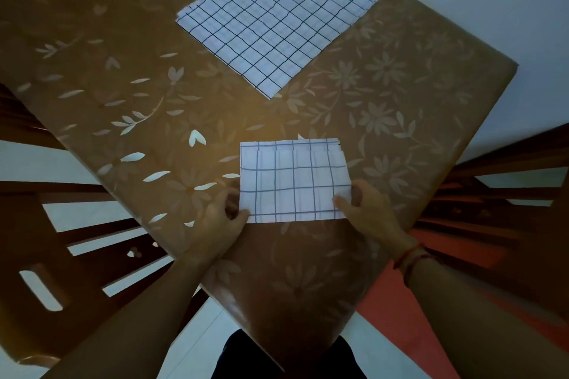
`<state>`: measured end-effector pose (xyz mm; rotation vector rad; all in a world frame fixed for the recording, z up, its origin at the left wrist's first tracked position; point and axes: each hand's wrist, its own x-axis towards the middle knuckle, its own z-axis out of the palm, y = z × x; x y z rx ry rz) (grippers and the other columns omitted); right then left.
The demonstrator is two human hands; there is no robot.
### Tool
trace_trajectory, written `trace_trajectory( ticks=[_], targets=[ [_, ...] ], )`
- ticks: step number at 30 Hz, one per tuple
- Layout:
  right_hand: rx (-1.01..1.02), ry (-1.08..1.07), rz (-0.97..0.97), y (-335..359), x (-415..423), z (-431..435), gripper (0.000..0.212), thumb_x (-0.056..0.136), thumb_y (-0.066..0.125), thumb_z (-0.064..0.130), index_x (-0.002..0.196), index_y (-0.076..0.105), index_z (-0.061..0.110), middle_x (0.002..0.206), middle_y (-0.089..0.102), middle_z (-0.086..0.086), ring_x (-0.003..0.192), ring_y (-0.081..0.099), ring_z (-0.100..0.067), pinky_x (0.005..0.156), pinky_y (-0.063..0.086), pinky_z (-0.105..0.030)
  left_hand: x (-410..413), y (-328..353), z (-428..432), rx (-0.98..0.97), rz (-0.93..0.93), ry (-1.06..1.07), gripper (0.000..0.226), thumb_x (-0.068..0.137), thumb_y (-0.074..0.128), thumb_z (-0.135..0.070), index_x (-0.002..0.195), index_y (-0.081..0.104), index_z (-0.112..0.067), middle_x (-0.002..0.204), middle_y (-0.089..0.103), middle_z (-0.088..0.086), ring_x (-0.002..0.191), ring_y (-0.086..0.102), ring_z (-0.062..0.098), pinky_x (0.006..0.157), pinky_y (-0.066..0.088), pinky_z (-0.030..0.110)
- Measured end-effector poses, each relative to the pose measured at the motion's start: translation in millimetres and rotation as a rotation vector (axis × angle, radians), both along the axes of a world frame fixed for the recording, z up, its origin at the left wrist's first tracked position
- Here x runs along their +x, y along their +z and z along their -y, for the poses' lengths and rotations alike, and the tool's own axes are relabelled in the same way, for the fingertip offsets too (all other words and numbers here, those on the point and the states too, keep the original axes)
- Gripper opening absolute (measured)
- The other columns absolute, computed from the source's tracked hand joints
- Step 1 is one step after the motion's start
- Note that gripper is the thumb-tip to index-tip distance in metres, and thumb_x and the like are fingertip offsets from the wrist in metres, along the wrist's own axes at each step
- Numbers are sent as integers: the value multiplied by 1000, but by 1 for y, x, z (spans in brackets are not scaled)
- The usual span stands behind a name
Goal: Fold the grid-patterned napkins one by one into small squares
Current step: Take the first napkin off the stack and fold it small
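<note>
1. Pinching with both hands: left hand grips the near-left corner of the folded napkin, and right hand grips its near-right corner, thumbs on top.
2. Folded napkin lies flat, near-centre on the table. It's a rectangle with offset layers showing at the far edge, so not yet a small square.
3. Handling, my guess: light, thin and soft, with no stiffness. Layers will likely skew if lifted from one point.
4. Best hold: two corners of one edge, carried together, then press the crease flat.
5. Stack of napkins lies unfolded on the far side, well apart, with slightly ragged edges.
6. Table cover looks glossy, so the cloth may slide when pushed.
</note>
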<state>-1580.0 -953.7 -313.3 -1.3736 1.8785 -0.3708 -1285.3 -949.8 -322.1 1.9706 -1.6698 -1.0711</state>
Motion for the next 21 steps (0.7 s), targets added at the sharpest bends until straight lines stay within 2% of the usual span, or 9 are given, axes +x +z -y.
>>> trace_trajectory(
  ticks=[2, 5, 10, 14, 18, 20, 21],
  targets=[
    [8, 15, 2, 0, -1, 2, 33, 85, 68, 31, 114, 57, 20, 99, 56, 14, 88, 57, -9, 73, 42, -23, 1, -2, 1, 4, 30, 8, 29, 86, 67, -27, 102, 45, -36, 78, 60, -16, 75, 58, 7, 74, 54, 38],
    [8, -12, 13, -1, -1, 6, 31, 85, 68, 27, 114, 58, 22, 99, 59, 13, 87, 58, -10, 71, 43, -22, 1, -7, 3, -23, 32, -7, 28, 86, 67, -25, 107, 50, -33, 77, 62, -12, 75, 60, 8, 73, 55, 40],
    [11, -67, -5, -10, 2, 14, 23, 83, 69, 28, 102, 56, 30, 94, 63, 11, 83, 60, -8, 68, 46, -23, 1, -14, 10, -49, 84, 22, 19, 91, 61, -30, 108, 56, -24, 79, 60, -12, 75, 57, 6, 70, 53, 35],
    [8, -85, -32, -11, 5, 18, 25, 84, 69, 28, 106, 57, 27, 90, 59, 14, 81, 59, -7, 64, 43, -20, 0, -15, 13, -80, 119, -3, 20, 91, 59, -35, 108, 55, -25, 80, 61, -11, 74, 58, 7, 67, 53, 31],
    [8, -109, -38, -10, 7, 19, 25, 84, 68, 27, 107, 57, 27, 89, 58, 15, 79, 57, -5, 62, 42, -20, 0, -11, 11, -145, 173, -32, 26, 85, 68, -30, 105, 55, -20, 70, 56, -12, 63, 53, 5, 57, 48, 26],
    [6, -122, -44, -10, 7, 19, 25, 84, 68, 28, 107, 57, 28, 85, 57, 17, 78, 56, -3, 61, 42, -19, 1, -9, 8, -184, 211, -59, 28, 85, 69, -26, 108, 57, -16, 73, 56, -9, 66, 54, 9, 57, 42, 22],
    [3, -126, -50, -9, 8, 19, 26, 84, 68, 29, 108, 56, 29, 84, 56, 17, 78, 57, -4, 62, 43, -21, 1, -10, 6, -191, 230, -68, 31, 86, 68, -26, 112, 57, -13, 81, 59, -5, 73, 58, 16, 62, 43, 24]
  ],
)
